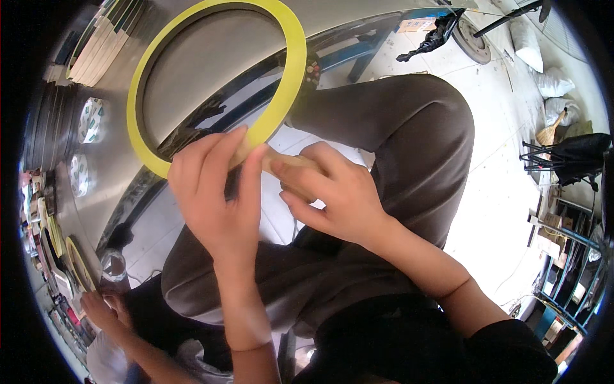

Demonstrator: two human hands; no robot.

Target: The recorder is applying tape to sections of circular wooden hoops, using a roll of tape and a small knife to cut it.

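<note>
The left hand (pixel 214 185) grips the yellow ring (pixel 295 57); the right hand (pixel 342 192) grasps a tan bar (pixel 286 164). Green-marked white rolls (pixel 91 120) sit on the counter (pixel 112 157), markings illegible.

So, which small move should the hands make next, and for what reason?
Probably, the right hand should ease the beige strip slightly along the rim of the yellow ring: the left hand pinches the ring's near edge, seemingly steadying it, and the right hand holds the strip close to that edge.
</note>
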